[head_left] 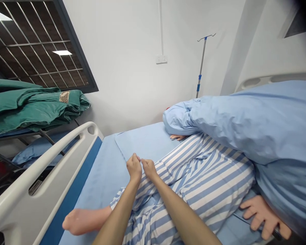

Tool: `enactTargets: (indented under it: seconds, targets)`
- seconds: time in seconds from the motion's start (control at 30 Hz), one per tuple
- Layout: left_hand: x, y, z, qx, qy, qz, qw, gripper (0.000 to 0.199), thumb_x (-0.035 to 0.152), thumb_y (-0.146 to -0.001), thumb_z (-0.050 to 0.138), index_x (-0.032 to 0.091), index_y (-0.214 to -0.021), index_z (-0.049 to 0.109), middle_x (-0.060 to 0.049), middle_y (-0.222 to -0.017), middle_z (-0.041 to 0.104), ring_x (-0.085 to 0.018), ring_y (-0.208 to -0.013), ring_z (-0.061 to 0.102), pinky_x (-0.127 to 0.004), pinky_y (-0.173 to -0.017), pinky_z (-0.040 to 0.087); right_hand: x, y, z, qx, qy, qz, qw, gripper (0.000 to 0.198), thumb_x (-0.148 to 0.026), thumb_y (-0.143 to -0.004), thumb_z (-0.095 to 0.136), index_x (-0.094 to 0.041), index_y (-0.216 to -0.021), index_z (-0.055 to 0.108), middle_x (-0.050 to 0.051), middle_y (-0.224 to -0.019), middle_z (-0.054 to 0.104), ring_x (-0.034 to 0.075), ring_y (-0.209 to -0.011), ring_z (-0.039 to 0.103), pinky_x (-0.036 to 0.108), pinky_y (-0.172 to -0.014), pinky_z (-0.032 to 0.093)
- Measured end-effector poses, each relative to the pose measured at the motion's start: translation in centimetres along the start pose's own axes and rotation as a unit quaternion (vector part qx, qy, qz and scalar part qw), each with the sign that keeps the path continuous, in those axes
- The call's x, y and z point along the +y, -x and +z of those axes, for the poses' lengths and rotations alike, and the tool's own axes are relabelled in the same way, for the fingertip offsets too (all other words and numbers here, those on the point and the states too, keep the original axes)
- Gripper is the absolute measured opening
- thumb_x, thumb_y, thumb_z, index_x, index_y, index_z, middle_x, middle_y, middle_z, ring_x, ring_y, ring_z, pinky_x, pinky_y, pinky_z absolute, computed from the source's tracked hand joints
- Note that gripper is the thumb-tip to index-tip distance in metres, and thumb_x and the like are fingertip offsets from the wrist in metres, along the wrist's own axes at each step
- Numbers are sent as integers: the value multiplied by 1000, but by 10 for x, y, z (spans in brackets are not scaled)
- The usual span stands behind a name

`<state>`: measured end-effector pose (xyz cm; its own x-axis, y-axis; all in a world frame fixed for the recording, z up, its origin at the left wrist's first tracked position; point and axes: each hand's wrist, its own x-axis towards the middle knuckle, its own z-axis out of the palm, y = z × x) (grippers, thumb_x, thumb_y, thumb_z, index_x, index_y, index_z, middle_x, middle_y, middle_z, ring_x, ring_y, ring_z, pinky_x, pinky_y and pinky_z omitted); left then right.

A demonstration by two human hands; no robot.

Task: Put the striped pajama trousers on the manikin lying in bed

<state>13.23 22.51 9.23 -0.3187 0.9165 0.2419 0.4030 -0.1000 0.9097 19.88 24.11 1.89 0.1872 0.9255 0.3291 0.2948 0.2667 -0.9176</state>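
Observation:
My left hand (134,166) and my right hand (149,169) are both closed, thumbs nearly touching. They are side by side at the far edge of a pair of blue-and-white striped trousers (216,183). What they hold, if anything, is hidden. The trousers are on what looks like a care manikin lying on the bed. Its smooth foot (84,221) sticks out of a cuff at the lower left, beside my left forearm. One manikin hand (266,216) rests at the lower right, and another (177,137) peeks from under the blue quilt (234,122).
A pale blue sheet (142,139) covers the mattress. The white footboard (58,170) rises on the left. Beyond it, folded green bedding (35,105) lies on a rack below a barred window (38,44). A drip stand (201,64) and wall socket (161,59) are at the back.

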Motion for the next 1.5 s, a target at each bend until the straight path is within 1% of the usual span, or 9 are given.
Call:
enactTargets:
  seconds: [0.1, 0.23, 0.4, 0.63, 0.83, 1.0, 1.13, 1.3, 1.5]
  targets:
    - [2, -3, 13, 12, 3, -17, 1000, 30, 34, -76, 24, 20, -56, 41, 1, -56, 48, -11, -55, 45, -21, -54, 38, 0, -1, -1, -1, -15, 2, 1000, 42, -41, -79, 28, -17, -46, 35, -3, -47, 25, 8, -48, 27, 20, -44, 21]
    - [-24, 6, 25, 21, -53, -10, 998, 29, 31, -78, 23, 21, -57, 40, 1, -57, 48, -11, -56, 45, -22, -56, 36, 1, 1, -2, 3, -36, 7, 999, 41, -41, -79, 29, -16, -47, 36, -3, -47, 30, 8, -49, 29, 20, -45, 23]
    - [-57, 24, 30, -46, -139, 30, 989, 34, 37, -82, 24, 21, -57, 41, 0, -57, 51, -11, -56, 43, -23, -55, 30, -1, 4, -6, 24, -58, 26, 998, 40, -42, -80, 30, -17, -48, 33, -4, -48, 31, 8, -48, 29, 21, -45, 24]
    - [-59, 22, 29, -51, -154, 28, 986, 35, 37, -83, 24, 20, -64, 47, -2, -63, 55, -12, -60, 45, -23, -56, 29, -4, 5, -4, 9, -50, 37, 998, 40, -39, -80, 30, -17, -47, 32, -4, -46, 29, 7, -47, 29, 20, -44, 23]
    - [-57, 24, 31, -50, -193, 23, 980, 37, 38, -84, 21, 21, -67, 50, -4, -72, 58, -15, -65, 47, -25, -57, 27, -18, -16, -28, -42, 23, 22, 999, 39, -37, -77, 35, -17, -44, 32, -5, -44, 25, 7, -46, 28, 20, -44, 21]
    - [-57, 25, 32, -42, -223, 16, 974, 39, 40, -84, 19, 21, -61, 44, -3, -65, 55, -15, -59, 43, -25, -54, 25, -37, -52, -63, -24, 68, -19, 997, 41, -39, -78, 33, -16, -45, 35, -5, -47, 24, 7, -46, 26, 20, -45, 21]
    - [-56, 25, 33, -43, -231, 25, 972, 38, 40, -83, 20, 20, -59, 42, -2, -65, 54, -14, -59, 41, -25, -54, 25, -17, -49, -72, -49, 156, -20, 986, 44, -37, -82, 30, -15, -46, 43, -4, -46, 30, 7, -46, 28, 20, -46, 21]
    - [-57, 25, 34, -49, -235, 31, 970, 37, 40, -83, 20, 21, -61, 43, -2, -66, 55, -14, -60, 41, -25, -55, 25, 18, -23, -66, -54, 311, -44, 948, 42, -35, -84, 32, -16, -54, 55, -1, -50, 49, 8, -49, 36, 23, -50, 19]
    - [-56, 27, 34, -50, -237, 38, 970, 36, 39, -83, 20, 21, -59, 41, -1, -64, 53, -13, -60, 39, -24, -56, 26, 20, -23, -68, -70, 323, -67, 941, 47, -35, -88, 27, -17, -59, 59, 0, -55, 55, 8, -49, 39, 23, -50, 20]
